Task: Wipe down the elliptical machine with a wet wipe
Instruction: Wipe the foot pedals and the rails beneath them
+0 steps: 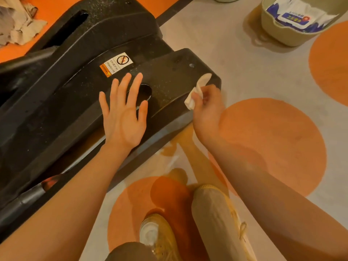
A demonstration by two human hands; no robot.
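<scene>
Floor (244,76) grey with orange circles.

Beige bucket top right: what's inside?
The bucket holds a white and blue wet wipe pack, label up. The pack fills the visible opening, so whatever lies beneath it is hidden, and the frame cuts off the bucket's far side.

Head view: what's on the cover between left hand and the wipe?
In the head view, only bare black cover with a round hole, between left hand and wipe.
</scene>
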